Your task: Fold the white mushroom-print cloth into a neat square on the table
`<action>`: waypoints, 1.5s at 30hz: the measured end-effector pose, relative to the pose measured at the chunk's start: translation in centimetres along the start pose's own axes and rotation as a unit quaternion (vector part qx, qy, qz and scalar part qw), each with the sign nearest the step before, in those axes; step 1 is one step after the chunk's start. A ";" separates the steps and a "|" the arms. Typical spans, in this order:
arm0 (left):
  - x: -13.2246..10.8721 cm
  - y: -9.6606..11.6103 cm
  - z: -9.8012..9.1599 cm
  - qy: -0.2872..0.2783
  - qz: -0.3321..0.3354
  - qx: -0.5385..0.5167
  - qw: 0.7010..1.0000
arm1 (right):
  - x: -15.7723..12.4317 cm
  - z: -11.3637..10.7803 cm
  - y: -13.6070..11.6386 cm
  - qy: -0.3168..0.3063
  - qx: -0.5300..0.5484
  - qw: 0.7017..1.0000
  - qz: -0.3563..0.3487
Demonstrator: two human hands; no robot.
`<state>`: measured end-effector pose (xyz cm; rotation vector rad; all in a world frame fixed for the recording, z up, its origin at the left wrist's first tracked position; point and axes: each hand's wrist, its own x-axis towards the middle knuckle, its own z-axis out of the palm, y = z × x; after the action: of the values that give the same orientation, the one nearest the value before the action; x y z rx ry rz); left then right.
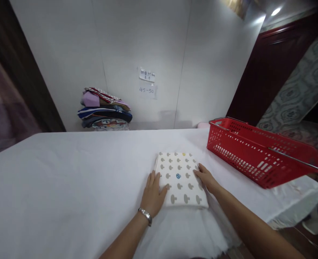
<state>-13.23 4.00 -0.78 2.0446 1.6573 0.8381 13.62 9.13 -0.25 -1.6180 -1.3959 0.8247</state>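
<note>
A folded white cloth (179, 186) printed with grey mushroom-like shapes, one blue and one yellow, lies flat near the table's front edge. My left hand (152, 194), with a silver bracelet at the wrist, rests against the cloth's left side, fingers spread and thumb on its top. At the right edge my right hand (206, 177) touches the cloth, its fingers apart and partly over the border. Neither hand lifts the cloth.
A red plastic basket (237, 147) with metal handles stands on the right of the white-covered table (67, 180). Folded clothes (106, 111) are stacked at the back left by the wall, which bears two paper notes (148, 91).
</note>
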 end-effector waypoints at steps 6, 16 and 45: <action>2.2 -0.2 -1.7 -0.036 -0.143 -0.058 0.987 | -3.3 -1.0 -0.6 -0.101 0.266 0.945 0.161; 3.6 1.3 -4.0 -0.129 -0.283 -0.250 0.917 | -4.1 -0.7 -3.5 -0.223 0.391 0.885 0.119; -0.2 4.4 -2.0 -0.045 -0.346 -0.442 0.827 | 1.1 -3.2 -2.6 -0.316 0.264 0.911 0.021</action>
<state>-11.28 2.60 3.49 0.7575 1.3831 0.9444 15.44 9.77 3.55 -0.9908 -1.3788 1.6926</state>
